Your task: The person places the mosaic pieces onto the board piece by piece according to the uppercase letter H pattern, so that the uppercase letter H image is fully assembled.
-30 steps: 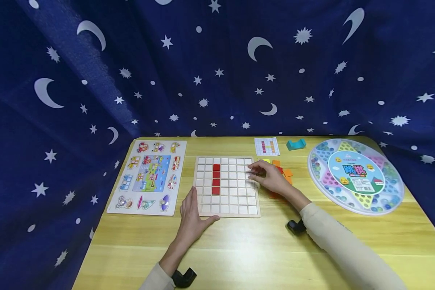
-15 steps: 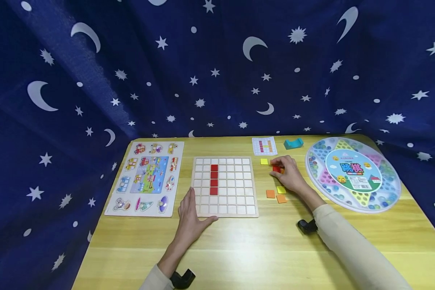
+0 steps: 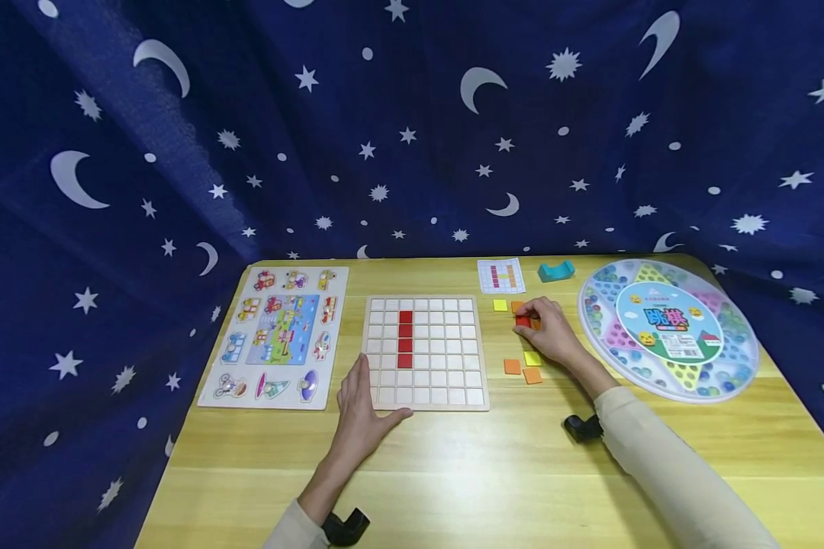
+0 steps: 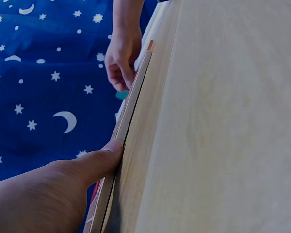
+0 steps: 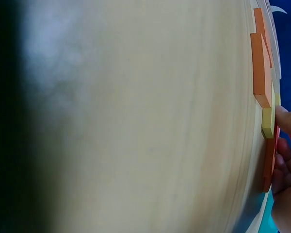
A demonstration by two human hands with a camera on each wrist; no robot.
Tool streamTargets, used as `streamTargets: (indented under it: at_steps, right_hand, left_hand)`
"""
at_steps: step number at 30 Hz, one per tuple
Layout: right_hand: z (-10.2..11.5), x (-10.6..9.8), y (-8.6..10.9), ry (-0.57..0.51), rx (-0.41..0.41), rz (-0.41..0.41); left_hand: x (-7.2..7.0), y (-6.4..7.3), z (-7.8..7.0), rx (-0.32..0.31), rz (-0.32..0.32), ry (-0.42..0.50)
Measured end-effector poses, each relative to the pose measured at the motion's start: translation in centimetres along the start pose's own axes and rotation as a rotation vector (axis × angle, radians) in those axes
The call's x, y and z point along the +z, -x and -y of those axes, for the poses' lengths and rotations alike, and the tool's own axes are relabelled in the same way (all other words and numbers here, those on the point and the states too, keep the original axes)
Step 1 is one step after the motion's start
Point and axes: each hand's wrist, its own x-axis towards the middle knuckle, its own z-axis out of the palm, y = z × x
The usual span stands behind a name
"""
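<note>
A wooden grid board (image 3: pixel 453 396) lies on the table with a column of several red tiles (image 3: pixel 405 331) set in it. My left hand (image 3: pixel 358 412) rests at its near left corner, fingers straight along the left side. The left thumb (image 4: pixel 104 158) touches the board's front edge in the left wrist view. To the right of the board, my right hand (image 3: pixel 552 329) pinches a loose red tile (image 3: pixel 523 322) between thumb and curled fingers. Around it lie orange tiles (image 3: pixel 513 367) and yellow tiles (image 3: pixel 500 306); the hand partly covers some of them.
A small pattern card (image 3: pixel 501 276) and a teal arched block (image 3: pixel 556 271) stand behind the tiles. On the far right is a round marble game board (image 3: pixel 669 389). A picture puzzle board (image 3: pixel 316 282) lies at left. A starry curtain (image 3: pixel 412 183) borders the table's back.
My right hand has gone from the board's right side to the loose tiles on the right and grips a red one. The left hand has stayed at the board's corner.
</note>
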Motion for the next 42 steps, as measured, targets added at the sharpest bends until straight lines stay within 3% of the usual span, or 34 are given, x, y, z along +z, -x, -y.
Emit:
streamTargets:
  at_steps: [8,26,42]
  right_hand:
    - [0.21,0.26,-0.01,-0.023,-0.026,0.051]
    - [0.80,0.69,0.26,-0.110,-0.012,0.053]
    - [0.60,0.75,0.22,-0.083,-0.004,0.055]
  left_hand:
    - [-0.07,0.09,0.08,-0.017,0.008,0.005]
    - [-0.14,-0.05,-0.09,-0.028,0.023,0.003]
    - [-0.24,-0.05,-0.20,-0.018,0.015,0.009]
